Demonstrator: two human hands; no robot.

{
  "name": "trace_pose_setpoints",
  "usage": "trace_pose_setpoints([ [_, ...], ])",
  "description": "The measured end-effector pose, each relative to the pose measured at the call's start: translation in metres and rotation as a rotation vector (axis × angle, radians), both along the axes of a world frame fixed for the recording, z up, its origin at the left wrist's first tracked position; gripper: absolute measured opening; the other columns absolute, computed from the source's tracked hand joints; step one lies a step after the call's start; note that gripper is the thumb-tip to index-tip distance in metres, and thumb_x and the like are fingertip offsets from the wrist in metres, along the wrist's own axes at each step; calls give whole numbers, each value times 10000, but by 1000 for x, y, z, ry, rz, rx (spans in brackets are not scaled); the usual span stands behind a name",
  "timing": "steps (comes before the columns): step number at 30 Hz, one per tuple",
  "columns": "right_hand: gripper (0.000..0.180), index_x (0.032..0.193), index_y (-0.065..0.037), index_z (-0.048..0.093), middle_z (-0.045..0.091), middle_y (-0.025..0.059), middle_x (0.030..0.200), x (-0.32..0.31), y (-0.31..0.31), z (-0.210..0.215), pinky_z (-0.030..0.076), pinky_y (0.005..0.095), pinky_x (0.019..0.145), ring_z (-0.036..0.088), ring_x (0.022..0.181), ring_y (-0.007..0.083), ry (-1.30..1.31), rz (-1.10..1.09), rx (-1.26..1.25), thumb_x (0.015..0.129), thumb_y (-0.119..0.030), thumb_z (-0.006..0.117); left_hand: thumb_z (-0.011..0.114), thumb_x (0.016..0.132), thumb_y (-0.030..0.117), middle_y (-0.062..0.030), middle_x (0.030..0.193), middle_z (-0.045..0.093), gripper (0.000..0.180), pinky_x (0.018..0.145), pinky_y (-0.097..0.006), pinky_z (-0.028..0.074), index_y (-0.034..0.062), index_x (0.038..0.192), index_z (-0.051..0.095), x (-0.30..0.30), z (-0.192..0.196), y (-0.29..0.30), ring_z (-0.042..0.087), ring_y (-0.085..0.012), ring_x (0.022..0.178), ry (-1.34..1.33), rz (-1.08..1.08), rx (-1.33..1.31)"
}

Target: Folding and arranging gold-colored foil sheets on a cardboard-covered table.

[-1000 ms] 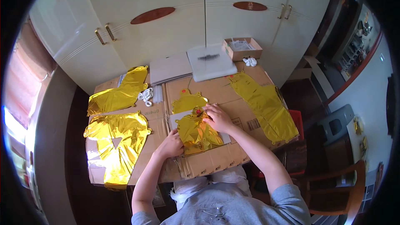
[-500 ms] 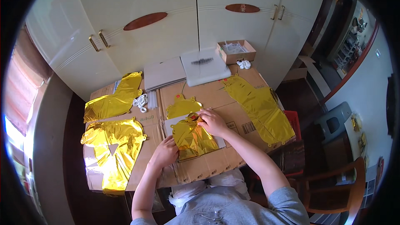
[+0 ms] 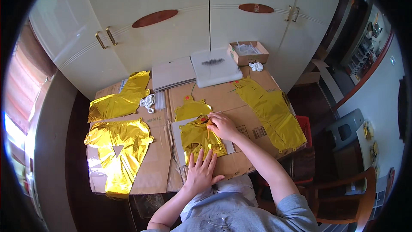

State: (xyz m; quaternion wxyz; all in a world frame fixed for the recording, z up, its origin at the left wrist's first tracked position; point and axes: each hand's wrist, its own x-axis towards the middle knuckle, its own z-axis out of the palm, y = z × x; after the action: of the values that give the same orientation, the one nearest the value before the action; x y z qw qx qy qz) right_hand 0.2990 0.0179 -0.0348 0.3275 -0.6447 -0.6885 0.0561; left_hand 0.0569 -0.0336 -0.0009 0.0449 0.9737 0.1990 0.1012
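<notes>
A folded gold foil balloon (image 3: 199,139) lies in front of me on a pale card sheet (image 3: 176,134), with another part of gold foil (image 3: 192,110) showing beyond the sheet's far edge. My left hand (image 3: 201,174) is open, its fingers spread flat over the foil's near edge. My right hand (image 3: 223,126) has its fingers curled at the foil's far right corner and pinches it there, beside a small red spot and a dark loop. What exactly sits under those fingertips is hidden.
More flat gold foil balloons lie left (image 3: 118,146), far left (image 3: 124,99) and right (image 3: 272,118) on the cardboard tabletop (image 3: 156,163). White ribbon rolls (image 3: 148,102), grey card sheets (image 3: 174,73), a clear plastic pack (image 3: 214,75) and an open box of white pieces (image 3: 253,60) stand behind.
My left hand has moved from the foil's left side to its near edge, its fingers now spread flat. The right hand stays at the far corner. The view has shifted slightly.
</notes>
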Motion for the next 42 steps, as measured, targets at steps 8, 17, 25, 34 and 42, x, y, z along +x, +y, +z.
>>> trace_pose_setpoints([
  [8, 655, 1343, -39, 397, 541, 179, 1272, 4, 2, -1, 468, 434, 949, 556, 1147, 365, 77, -18, -79, 826, -261, 731, 395, 795, 820, -78, 1546, 327, 893, 1005, -800, 110, 233, 1468, 413, 7, 1, 0, 199, -499, 1409, 118, 45, 12],
  [17, 1309, 1549, -147, 27, 41, 252, 1586, 14, -21, 50, 205, 463, 1187, 126, 1471, 388, -103, 219, -422, 607, -523, 854, 406, 766, 843, -63, 1559, 299, 923, 965, -837, 112, 275, 1493, 366, 12, 0, 0, 162, -550, 1395, 141, 65, -5],
  [25, 1249, 1531, -173, 183, 200, 188, 1564, 24, -19, 30, 252, 472, 1155, 268, 1410, 380, -196, 143, -350, 558, -601, 838, 402, 762, 847, -70, 1554, 312, 930, 962, -839, 116, 269, 1490, 369, 13, 1, 0, 169, -551, 1390, 148, 69, 1],
  [34, 623, 1154, -87, 556, 585, 108, 1135, 34, 27, 1, 424, 420, 951, 549, 1088, 294, 30, -15, -74, 689, -393, 835, 396, 767, 845, -63, 1565, 290, 931, 973, -831, 113, 274, 1501, 343, 13, 2, 0, 164, -545, 1394, 157, 70, -13],
  [42, 313, 873, -63, 584, 626, 75, 834, 24, 38, -5, 466, 403, 789, 599, 861, 286, 130, -81, 73, 726, -223, 809, 415, 766, 837, -46, 1536, 350, 854, 1018, -786, 136, 350, 1467, 392, 13, 5, 19, 216, -511, 1395, 147, 31, -149],
])
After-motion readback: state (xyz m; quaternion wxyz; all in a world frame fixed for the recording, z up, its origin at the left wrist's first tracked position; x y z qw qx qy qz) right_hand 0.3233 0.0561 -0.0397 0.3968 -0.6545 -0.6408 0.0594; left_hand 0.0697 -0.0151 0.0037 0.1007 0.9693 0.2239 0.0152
